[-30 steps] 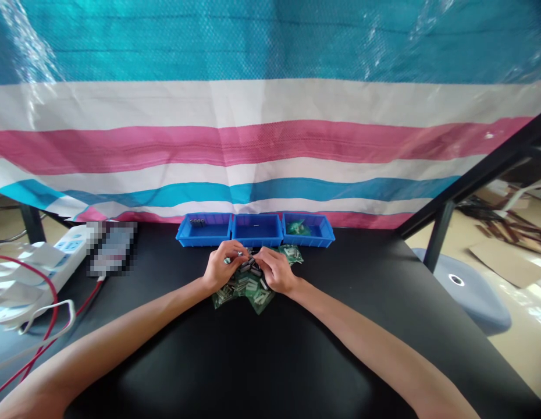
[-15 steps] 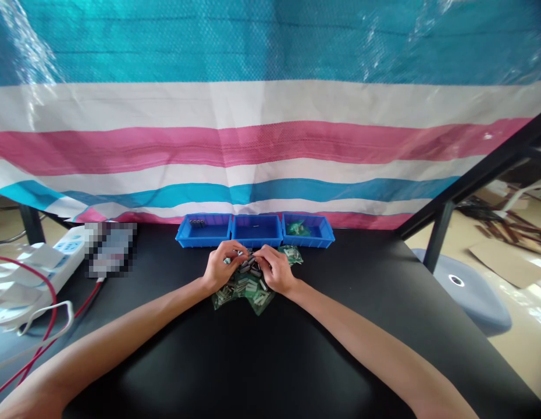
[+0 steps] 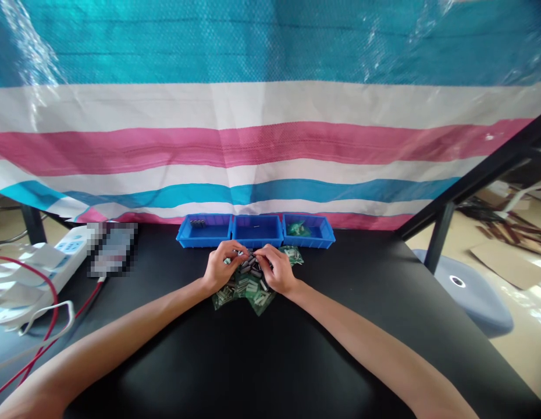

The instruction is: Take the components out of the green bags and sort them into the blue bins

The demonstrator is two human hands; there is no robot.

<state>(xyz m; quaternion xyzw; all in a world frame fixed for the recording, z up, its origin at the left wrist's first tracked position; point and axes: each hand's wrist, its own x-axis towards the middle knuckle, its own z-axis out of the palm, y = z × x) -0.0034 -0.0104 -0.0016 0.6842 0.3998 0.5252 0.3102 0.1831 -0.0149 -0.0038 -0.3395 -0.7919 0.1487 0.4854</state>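
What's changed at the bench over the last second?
Very little. The left hand and right hand have shifted only slightly, staying close together over the pile of small dark parts and green circuit boards. No clear grab or release shows. The three blue bins and what lies in them look unchanged.

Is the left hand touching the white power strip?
Apart: the head view shows the left hand, with black tabletop between it and the white power strip.

A striped tarp (image 3: pixel 270 145) hangs behind the black table (image 3: pixel 270 372); the floor (image 3: pixel 532 326) looks pale.
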